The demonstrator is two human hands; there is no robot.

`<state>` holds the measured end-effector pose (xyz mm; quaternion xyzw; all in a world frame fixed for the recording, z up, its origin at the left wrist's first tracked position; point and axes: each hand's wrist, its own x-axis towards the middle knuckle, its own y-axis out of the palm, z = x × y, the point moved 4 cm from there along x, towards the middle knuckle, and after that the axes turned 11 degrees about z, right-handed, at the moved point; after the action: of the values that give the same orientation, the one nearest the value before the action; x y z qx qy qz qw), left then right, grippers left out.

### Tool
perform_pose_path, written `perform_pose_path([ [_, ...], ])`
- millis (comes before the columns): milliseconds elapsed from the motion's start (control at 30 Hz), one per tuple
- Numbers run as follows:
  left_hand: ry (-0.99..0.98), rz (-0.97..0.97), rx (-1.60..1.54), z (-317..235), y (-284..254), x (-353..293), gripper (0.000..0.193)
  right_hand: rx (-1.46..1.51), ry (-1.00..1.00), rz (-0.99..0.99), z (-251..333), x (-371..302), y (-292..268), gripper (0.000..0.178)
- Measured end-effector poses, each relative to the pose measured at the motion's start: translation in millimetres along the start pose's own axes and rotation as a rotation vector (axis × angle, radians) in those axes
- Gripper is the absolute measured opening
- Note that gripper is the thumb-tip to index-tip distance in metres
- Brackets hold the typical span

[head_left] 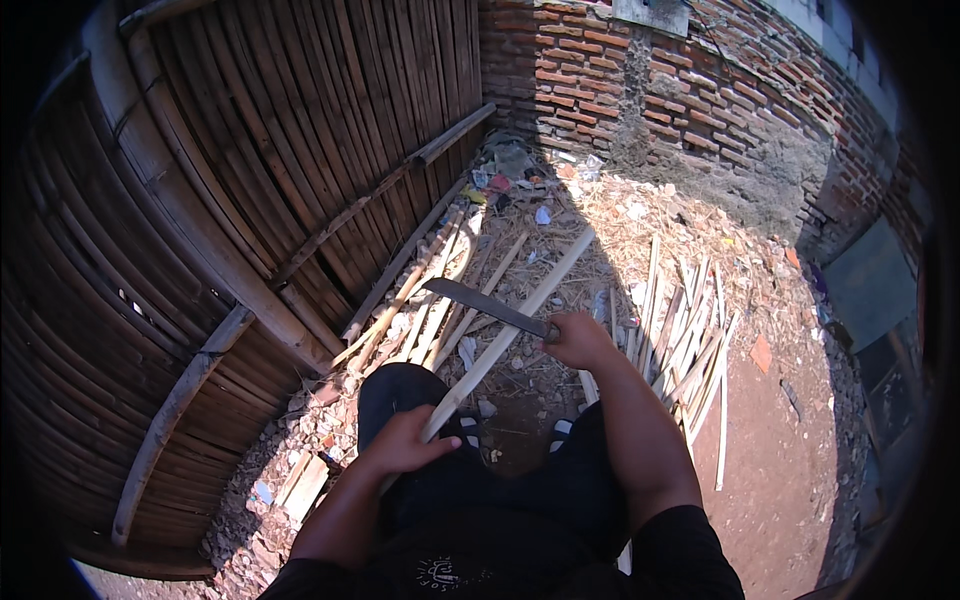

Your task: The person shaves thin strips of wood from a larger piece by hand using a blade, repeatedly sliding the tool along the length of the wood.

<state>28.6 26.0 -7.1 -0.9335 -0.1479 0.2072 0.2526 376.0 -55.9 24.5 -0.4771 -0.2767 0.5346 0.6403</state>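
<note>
Black shirt (510, 550) nearest; shaving step apparent.
Fingers clamped: left hand (408, 445) on pale strip (550, 283), right hand (582, 342) on machete (480, 303); next stroke likely needs steadiness.

Dirt ground (765, 440): pale strips (690, 345), straw (690, 215), litter (543, 215)

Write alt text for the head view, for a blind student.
A person's left hand holds a long pale strip; the right hand grips a large knife whose blade crosses it in view. Loose sticks lie nearby; beyond stands a brick wall.
</note>
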Motion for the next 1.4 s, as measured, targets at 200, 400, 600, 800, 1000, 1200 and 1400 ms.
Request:
perform_pose_path([
  [200, -0.025, -0.014, 0.008, -8, -3, -4, 0.06, -0.101, -0.179, 0.089, 33, -1, 14, 0.036],
  [400, -0.006, -0.029, -0.011, -6, -1, -5, 0.059, -0.079, -0.13, 0.096, 20, 4, 15, 0.041],
  [600, 0.015, -0.019, 0.014, -10, -1, -4, 0.058, -0.019, 0.023, 0.034, 2, 2, 5, 0.046],
  [800, 0.037, -0.031, 0.019, -10, -1, -3, 0.058, -0.065, -0.14, 0.041, 13, 4, 16, 0.043],
  [1000, 0.005, -0.029, 0.048, -9, -3, -6, 0.06, -0.109, -0.121, 0.132, 33, -1, 10, 0.041],
  [1200, 0.038, -0.03, 0.071, -7, -1, -2, 0.058, -0.001, 0.055, 0.03, -3, 5, 6, 0.045],
  [1400, 0.049, -0.033, 0.024, -5, 0, -3, 0.058, 0.011, -0.043, -0.003, 4, 2, 9, 0.042],
])
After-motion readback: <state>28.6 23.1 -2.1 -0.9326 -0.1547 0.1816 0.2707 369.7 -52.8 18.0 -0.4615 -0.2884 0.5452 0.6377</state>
